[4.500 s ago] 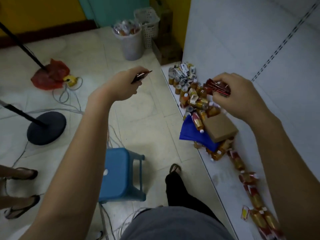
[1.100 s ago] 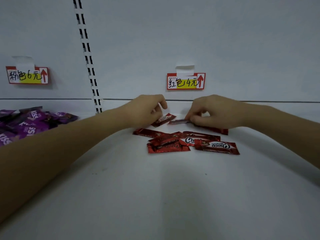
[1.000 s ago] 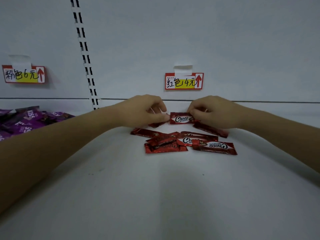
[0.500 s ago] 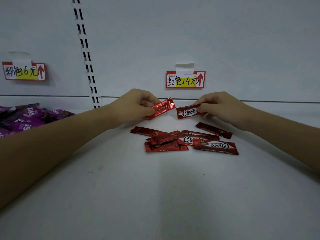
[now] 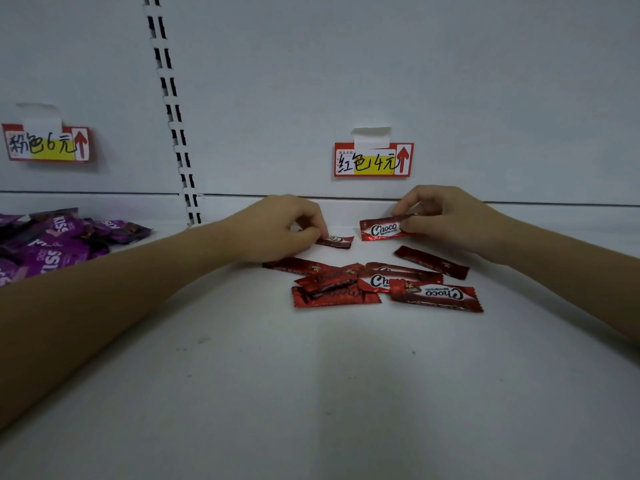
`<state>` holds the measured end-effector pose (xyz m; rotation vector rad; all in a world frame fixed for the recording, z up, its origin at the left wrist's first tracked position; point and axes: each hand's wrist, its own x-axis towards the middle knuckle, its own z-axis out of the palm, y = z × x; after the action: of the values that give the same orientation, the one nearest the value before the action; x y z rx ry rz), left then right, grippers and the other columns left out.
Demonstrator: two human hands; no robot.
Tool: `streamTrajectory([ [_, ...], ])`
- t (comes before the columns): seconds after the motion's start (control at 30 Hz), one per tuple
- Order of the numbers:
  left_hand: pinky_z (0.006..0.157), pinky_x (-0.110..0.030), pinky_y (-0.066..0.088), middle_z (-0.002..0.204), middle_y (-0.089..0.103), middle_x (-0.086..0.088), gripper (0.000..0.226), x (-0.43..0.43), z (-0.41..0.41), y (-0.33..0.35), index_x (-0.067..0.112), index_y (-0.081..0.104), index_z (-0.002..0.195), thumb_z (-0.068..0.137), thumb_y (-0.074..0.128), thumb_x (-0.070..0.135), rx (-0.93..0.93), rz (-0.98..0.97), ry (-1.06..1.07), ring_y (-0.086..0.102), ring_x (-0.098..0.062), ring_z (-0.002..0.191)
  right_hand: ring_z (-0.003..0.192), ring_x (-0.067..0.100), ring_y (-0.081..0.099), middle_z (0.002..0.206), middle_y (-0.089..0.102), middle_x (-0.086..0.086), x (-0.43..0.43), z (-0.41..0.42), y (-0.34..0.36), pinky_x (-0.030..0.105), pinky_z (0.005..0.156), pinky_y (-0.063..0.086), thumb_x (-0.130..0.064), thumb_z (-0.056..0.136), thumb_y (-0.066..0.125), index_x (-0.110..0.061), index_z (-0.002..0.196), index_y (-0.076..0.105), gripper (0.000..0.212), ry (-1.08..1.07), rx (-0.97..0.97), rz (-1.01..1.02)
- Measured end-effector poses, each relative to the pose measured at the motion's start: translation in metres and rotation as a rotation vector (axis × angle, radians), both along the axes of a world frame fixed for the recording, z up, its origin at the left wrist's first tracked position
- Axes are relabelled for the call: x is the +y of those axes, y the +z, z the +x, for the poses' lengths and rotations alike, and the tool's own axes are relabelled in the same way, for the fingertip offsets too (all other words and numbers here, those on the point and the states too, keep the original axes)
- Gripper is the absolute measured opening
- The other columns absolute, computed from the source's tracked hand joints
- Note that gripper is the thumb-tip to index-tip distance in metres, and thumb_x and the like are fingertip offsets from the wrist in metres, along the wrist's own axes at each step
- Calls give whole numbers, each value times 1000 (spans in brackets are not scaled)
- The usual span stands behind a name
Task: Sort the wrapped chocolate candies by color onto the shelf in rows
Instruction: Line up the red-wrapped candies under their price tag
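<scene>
Several red Choco candies (image 5: pixel 377 284) lie in a loose pile on the white shelf (image 5: pixel 311 393), below the red price label (image 5: pixel 374 160). My left hand (image 5: pixel 277 228) pinches one red candy (image 5: pixel 335 241) down against the shelf near the back wall. My right hand (image 5: pixel 446 216) pinches another red Choco candy (image 5: pixel 381 229) by its right end, just above the shelf and to the right of the first. Purple Kiss candies (image 5: pixel 52 244) are heaped at the far left.
A slotted upright (image 5: pixel 173 109) divides the back wall. A second price label (image 5: pixel 46 143) hangs above the purple heap. The shelf's back edge runs just behind both hands.
Both hands brought red candies from the floor pile to the shelf. In the last half second my left hand lowered its candy onto the shelf; my right hand shifted its candy slightly right.
</scene>
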<state>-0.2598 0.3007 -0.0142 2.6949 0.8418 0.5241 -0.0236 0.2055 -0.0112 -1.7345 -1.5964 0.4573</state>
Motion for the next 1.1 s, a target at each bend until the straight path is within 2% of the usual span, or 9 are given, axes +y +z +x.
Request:
streamTrajectory([
  [0.17, 71, 3, 39, 98, 63, 15, 18, 4, 1, 3, 27, 61, 97, 84, 70, 18, -109, -138, -4, 57, 6, 93, 93, 17, 66, 95, 71, 2, 0, -2, 0, 32, 89, 51, -14, 87, 64, -22, 91, 63, 9, 18, -34, -1],
  [0.33, 83, -19, 49, 100, 66, 13, 17, 6, 7, -6, 30, 64, 94, 83, 71, 19, -184, -52, 35, 60, -1, 94, 88, 12, 66, 91, 72, 1, 2, -3, -1, 23, 82, 49, -15, 87, 64, -20, 93, 64, 8, 17, -29, 17],
  [0.43, 72, -13, 45, 92, 59, 12, 29, 4, 9, -6, 30, 57, 112, 86, 66, 19, -192, -12, 70, 55, -1, 81, 81, 9, 65, 86, 70, -2, 2, -3, -2, 18, 75, 47, -14, 87, 63, -20, 93, 63, 8, 14, -27, 14],
  [0.53, 62, -15, 42, 84, 54, 2, 36, 0, 11, -2, 39, 52, 122, 93, 56, 17, -285, -128, 60, 51, -9, 68, 71, 2, 64, 81, 68, -4, 2, -3, -2, 7, 63, 45, -11, 87, 63, -20, 91, 63, 9, 27, -17, 8],
  [0.63, 65, -21, 46, 87, 57, -6, 40, -8, 12, 5, 37, 53, 126, 98, 46, 10, -382, -289, 26, 61, -16, 78, 72, 3, 63, 80, 67, -5, 1, -3, -1, 6, 60, 44, -12, 87, 63, -20, 91, 62, 9, 32, -20, -3],
  [0.77, 84, -38, 54, 93, 57, -14, 33, -11, 12, 6, 26, 59, 107, 91, 50, -2, -433, -331, 31, 70, -15, 85, 76, 6, 64, 83, 68, -4, 2, -3, -2, 12, 66, 45, -13, 88, 63, -20, 92, 62, 8, 31, -26, -5],
  [0.9, 81, -44, 54, 79, 61, -4, 24, 0, 10, -1, 22, 51, 93, 82, 72, 29, -487, -317, 161, 63, -21, 75, 81, 8, 65, 87, 69, -3, 3, -1, -3, 17, 71, 45, -15, 89, 62, -19, 95, 64, 8, 24, -43, -2],
  [1.0, 66, -30, 45, 81, 57, 3, 29, 6, 10, -9, 21, 49, 87, 83, 66, 45, -181, -48, 314, 56, -14, 75, 90, 8, 61, 99, 66, -7, 5, 2, -8, 16, 77, 44, -20, 88, 62, -22, 100, 66, 13, 11, -249, 32],
  [1.1, 80, -34, 46, 93, 53, 1, 16, 5, 10, -11, 26, 52, 83, 92, 52, 38, -59, 184, 271, 53, -17, 87, 97, 6, 56, 105, 61, -11, 3, 2, -8, 18, 82, 41, -23, 87, 61, -29, 103, 68, 19, 55, -371, 91],
])
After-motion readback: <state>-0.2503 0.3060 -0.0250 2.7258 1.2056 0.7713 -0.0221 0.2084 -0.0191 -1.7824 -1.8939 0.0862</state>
